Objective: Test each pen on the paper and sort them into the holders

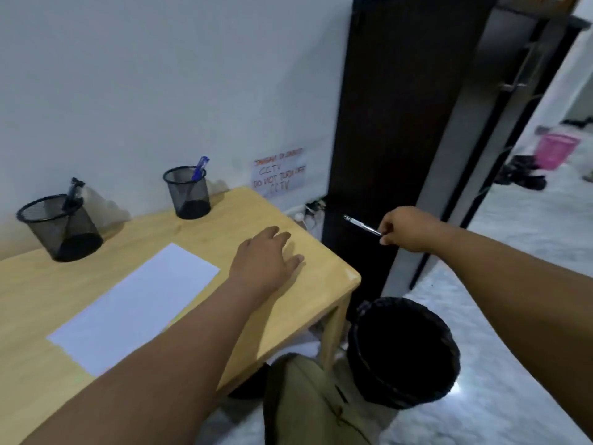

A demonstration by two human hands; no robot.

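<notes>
Right hand [405, 231] pinches a clear pen [362, 225] beyond the counter [321, 284], above the bin [404, 351]; left hand [266, 256] rests flat. Each mesh holder [61, 226] [187, 192] contains one pen; paper [134, 303] appears unmarked.

Wall sign [278, 172] lettering blurred, partly illegible.

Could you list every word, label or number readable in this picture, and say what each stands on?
"CCTV": second line of the paper sign taped to the wall.
"DO NOT TURN OFF": third line of the same sign.
"CCTV": its bottom line.
The sign's top line, in red, is too blurred to read.
The sheet of paper on the table shows no writing.
No print is legible on any pen.
</notes>
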